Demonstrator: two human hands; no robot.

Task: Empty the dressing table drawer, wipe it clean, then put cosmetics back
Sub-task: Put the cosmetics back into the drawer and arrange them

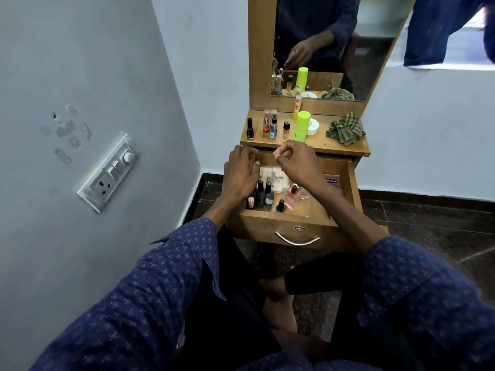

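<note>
The wooden drawer [284, 223] of the dressing table stands pulled out. Inside are several dark nail polish bottles [265, 195], a pink perfume bottle [292, 196], a white packet [273, 178] and a pink item with a blue label [333, 183]. My left hand [241, 174] reaches down into the drawer's left side, just beside the nail polish bottles; its fingertips are hidden. My right hand [294, 159] hovers over the drawer's back with fingers curled into a loose fist, nothing visible in it. A green checked cloth [345, 128] lies on the tabletop at the right.
On the tabletop stand a black nail polish [249, 129], two tall tubes [266, 123], a small bottle [286, 131], a lime-green bottle [302, 125] and a white jar [312, 127]. A mirror [321, 49] rises behind. A wall with a switchboard [109, 172] is close on the left.
</note>
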